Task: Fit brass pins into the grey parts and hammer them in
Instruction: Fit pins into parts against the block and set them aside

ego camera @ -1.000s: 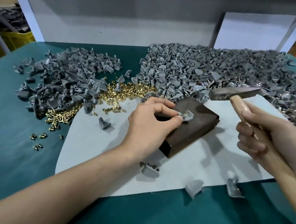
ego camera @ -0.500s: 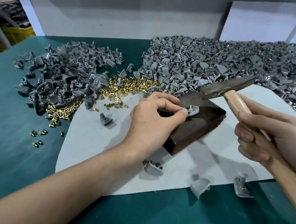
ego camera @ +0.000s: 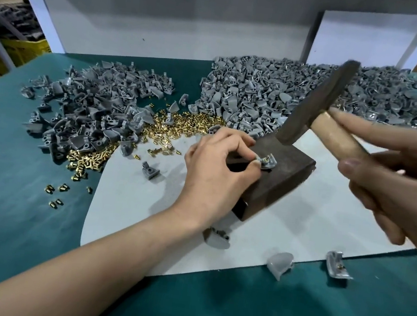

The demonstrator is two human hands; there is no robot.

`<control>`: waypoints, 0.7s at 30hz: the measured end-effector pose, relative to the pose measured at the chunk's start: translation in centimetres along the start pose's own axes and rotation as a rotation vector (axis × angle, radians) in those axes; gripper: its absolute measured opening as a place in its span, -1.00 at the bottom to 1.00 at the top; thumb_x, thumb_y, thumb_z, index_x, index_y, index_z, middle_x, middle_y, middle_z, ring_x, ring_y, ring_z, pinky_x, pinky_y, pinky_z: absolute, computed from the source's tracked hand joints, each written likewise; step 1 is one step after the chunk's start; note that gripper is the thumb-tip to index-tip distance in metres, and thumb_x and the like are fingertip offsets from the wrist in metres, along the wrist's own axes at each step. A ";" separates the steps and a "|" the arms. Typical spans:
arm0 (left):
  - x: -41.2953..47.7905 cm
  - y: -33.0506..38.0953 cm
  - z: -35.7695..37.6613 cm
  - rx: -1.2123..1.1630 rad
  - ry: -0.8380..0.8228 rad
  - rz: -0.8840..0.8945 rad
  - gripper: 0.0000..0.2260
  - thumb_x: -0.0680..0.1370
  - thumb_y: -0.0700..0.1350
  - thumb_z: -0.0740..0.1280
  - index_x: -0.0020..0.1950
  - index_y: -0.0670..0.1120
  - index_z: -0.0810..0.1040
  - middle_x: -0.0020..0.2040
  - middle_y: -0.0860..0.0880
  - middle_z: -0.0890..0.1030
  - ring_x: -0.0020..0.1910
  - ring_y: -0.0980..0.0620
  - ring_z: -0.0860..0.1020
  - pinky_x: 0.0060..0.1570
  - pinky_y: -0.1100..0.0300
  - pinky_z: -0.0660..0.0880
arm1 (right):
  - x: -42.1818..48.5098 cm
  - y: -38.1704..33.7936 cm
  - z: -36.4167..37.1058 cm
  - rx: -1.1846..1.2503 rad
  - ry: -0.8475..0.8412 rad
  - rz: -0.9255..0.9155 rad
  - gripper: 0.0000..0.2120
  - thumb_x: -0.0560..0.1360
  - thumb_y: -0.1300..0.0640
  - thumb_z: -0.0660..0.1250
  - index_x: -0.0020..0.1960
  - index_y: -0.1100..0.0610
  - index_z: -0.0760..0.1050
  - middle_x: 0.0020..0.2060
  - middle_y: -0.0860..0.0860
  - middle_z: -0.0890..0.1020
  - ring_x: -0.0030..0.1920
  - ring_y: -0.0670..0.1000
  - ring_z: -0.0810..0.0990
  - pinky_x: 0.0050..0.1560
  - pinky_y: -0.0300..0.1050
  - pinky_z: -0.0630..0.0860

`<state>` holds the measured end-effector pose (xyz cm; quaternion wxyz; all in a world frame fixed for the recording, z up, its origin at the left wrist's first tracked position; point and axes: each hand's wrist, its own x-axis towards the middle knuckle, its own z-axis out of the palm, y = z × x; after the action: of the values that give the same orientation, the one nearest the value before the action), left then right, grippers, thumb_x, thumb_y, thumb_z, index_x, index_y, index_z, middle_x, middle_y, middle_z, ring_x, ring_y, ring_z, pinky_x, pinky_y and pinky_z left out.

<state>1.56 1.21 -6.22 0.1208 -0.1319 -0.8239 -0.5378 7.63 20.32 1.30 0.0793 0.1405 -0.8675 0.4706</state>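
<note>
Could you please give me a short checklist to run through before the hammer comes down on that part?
1. Grey part lies on the block: ok.
2. Brass pin sits in the part: ok; standing straight: cannot tell.
3. Left hand pinches the part steady: ok.
4. Fingertips clear of the pin: not ok, they lie right beside it.
5. Right hand grips the hammer, raised above the block: ok.

The left grip (ego camera: 216,169) pinches a grey part (ego camera: 270,163), a brass pin (ego camera: 265,159) seated in it, on the dark block (ego camera: 285,186). The right grip (ego camera: 394,187) holds the hammer (ego camera: 315,105) raised above the block. Grey parts (ego camera: 276,95) and brass pins (ego camera: 179,126) lie heaped behind on the green counter (ego camera: 9,211).
</note>
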 end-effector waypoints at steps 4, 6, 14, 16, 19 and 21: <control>0.0 0.1 0.0 -0.010 0.001 -0.014 -0.78 0.45 -0.17 0.45 -0.33 0.04 0.51 0.00 0.26 0.51 0.16 0.06 0.48 0.27 -0.13 0.34 | 0.9 -0.6 -0.3 -0.148 0.019 -0.024 -0.58 0.40 -0.21 0.24 0.21 -0.53 0.32 -0.50 -0.04 0.55 -0.73 0.04 0.43 -0.57 -0.36 0.41; 0.0 -0.1 0.0 -0.013 0.009 -0.005 -0.75 0.45 -0.19 0.45 -0.35 0.06 0.50 0.01 0.23 0.50 0.17 0.04 0.48 0.28 -0.12 0.34 | 0.5 -0.7 0.8 -0.244 -0.027 0.008 -0.59 0.38 -0.15 0.24 0.12 -0.60 0.32 -0.48 -0.10 0.56 -0.74 -0.03 0.42 -0.64 -0.38 0.36; 0.1 -0.3 0.1 -0.031 0.017 -0.001 -0.73 0.43 -0.19 0.47 -0.37 0.11 0.53 0.03 0.23 0.49 0.19 0.09 0.46 0.32 -0.11 0.29 | 0.7 -2.4 0.5 -0.297 -0.075 0.011 -0.58 0.42 -0.11 0.25 0.15 -0.56 0.30 -0.48 -0.22 0.55 -0.70 -0.08 0.44 -0.65 -0.40 0.32; 0.0 -0.3 0.0 -0.044 0.012 0.007 -0.73 0.42 -0.19 0.48 -0.36 0.11 0.54 0.03 0.22 0.49 0.19 0.07 0.46 0.31 -0.12 0.30 | 0.2 -2.6 1.2 -0.373 -0.131 0.009 -0.57 0.40 -0.02 0.24 0.10 -0.53 0.37 -0.50 -0.27 0.52 -0.69 -0.11 0.42 -0.68 -0.35 0.30; 0.3 -0.4 0.1 -0.031 0.024 -0.004 -0.73 0.42 -0.17 0.49 -0.37 0.13 0.54 0.01 0.24 0.49 0.18 0.09 0.46 0.31 -0.12 0.30 | 0.4 -2.5 0.9 -0.368 -0.063 -0.027 -0.60 0.43 -0.05 0.28 0.19 -0.45 0.40 -0.50 -0.26 0.52 -0.72 -0.03 0.41 -0.65 -0.37 0.32; 0.2 -0.4 0.1 -0.047 0.025 -0.001 -0.72 0.42 -0.19 0.48 -0.37 0.13 0.54 0.01 0.23 0.49 0.18 0.06 0.47 0.30 -0.14 0.31 | 0.5 -2.4 1.1 -0.412 -0.111 -0.014 -0.61 0.45 0.03 0.28 0.20 -0.35 0.47 -0.54 -0.32 0.49 -0.69 -0.13 0.42 -0.63 -0.34 0.35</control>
<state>1.21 1.19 -6.58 0.1276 -0.1273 -0.8095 -0.5588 7.88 18.09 2.75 0.0616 0.1532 -0.9473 0.2744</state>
